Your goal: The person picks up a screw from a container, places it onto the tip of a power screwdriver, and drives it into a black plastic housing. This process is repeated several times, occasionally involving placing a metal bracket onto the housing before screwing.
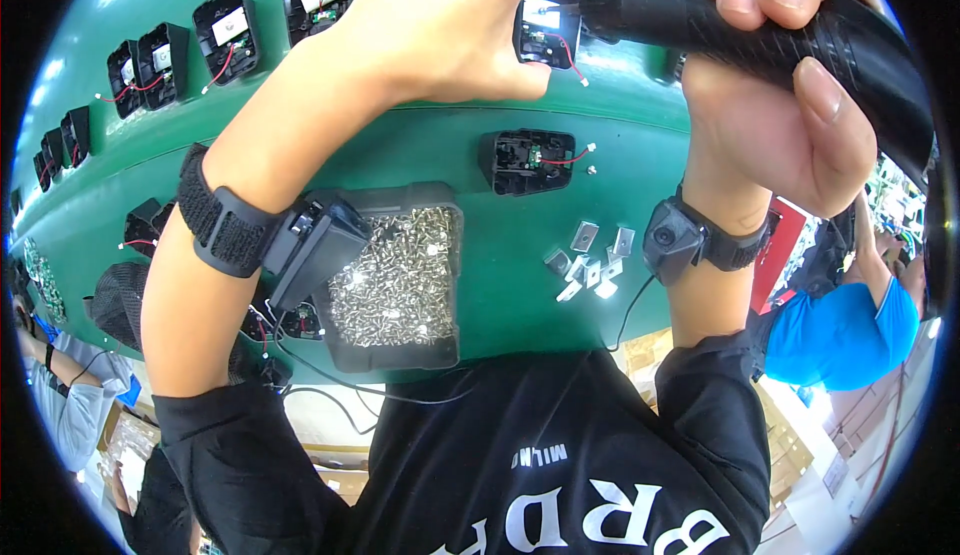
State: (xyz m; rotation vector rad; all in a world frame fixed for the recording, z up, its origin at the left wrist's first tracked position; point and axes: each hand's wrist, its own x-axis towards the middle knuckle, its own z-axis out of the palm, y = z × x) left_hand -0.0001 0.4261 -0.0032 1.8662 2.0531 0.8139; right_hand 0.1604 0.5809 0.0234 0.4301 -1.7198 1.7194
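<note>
My left hand (450, 30) is closed around a small black plastic housing (538, 43), steadying it at the top middle. A white plate and a thin red wire with a white connector show in its open side. My right hand (775, 115) grips a thick black electric screwdriver (660, 13), held almost level. The tool's narrow end meets the right side of the housing; the exact contact of its bit is too small to make out. Closer to me lies another black housing (530, 162) with a bare green board and a red wire. Beside it are several loose metal plates (600, 273).
A dark tray (458, 285) full of small silver screws sits below my left forearm. Several black housings (228, 35) line the far left of the green table (500, 325). A person in a blue shirt (840, 330) is at the right; another person's sleeve (75, 405) shows lower left.
</note>
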